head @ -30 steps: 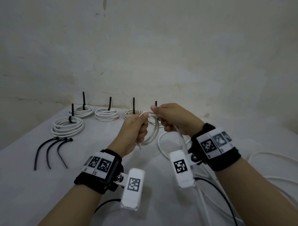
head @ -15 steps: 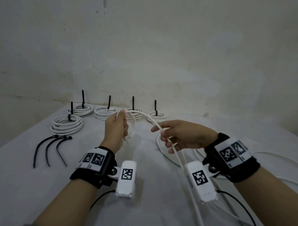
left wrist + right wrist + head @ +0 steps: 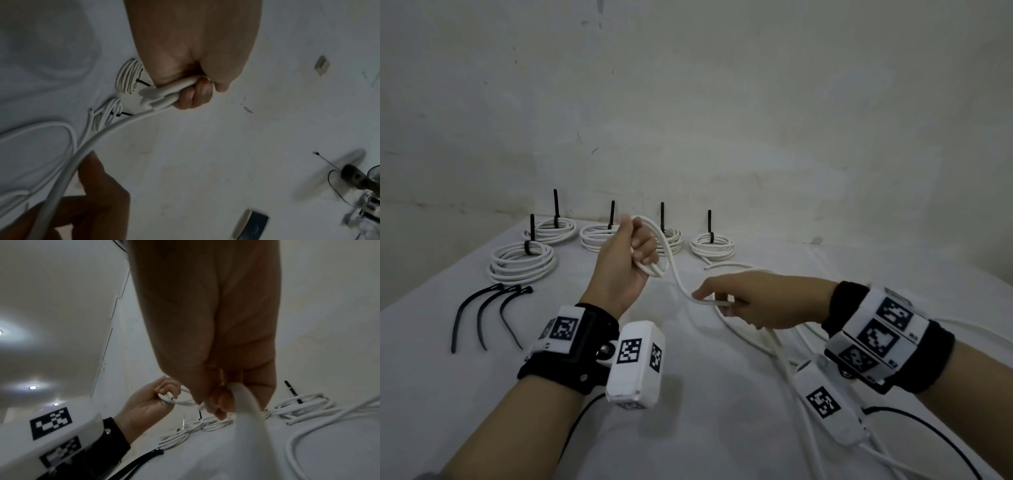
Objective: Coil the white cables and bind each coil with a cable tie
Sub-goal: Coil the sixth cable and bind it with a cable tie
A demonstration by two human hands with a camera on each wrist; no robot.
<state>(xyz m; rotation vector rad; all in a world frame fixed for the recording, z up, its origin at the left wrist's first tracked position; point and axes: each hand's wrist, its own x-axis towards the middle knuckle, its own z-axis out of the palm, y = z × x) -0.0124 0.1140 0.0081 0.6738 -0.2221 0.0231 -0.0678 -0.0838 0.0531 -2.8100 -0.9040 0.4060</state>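
The left hand [image 3: 625,260] is up above the table [image 3: 688,428], fingers curled tight round the start of a new coil [image 3: 654,267] — a loop or two of white cable [image 3: 678,281], with the cut end poking out past the knuckles in the left wrist view. From that fist the cable swoops down and across to the right hand [image 3: 750,305], which sits lower and further out, thumb and fingertips closed on the strand where it runs through; the right wrist view shows the cable passing between those fingers. Beyond the right hand the rest of it trails loose over the cloth in wide bends (a fair length, by the look of it).

So this is the winding step, and early in it, I'd say. Five finished coils [image 3: 522,260] lie along the back by the wall [image 3: 722,120], each with a black tie standing up from it, and three spare cable ties [image 3: 482,311] wait on the left, well apart from the hands.

The next move, as I judge it, calls for the right hand to bring its stretch of cable up to the left fist and lay another loop in — matching the size of the ones already held, and without letting the first turns spring open.
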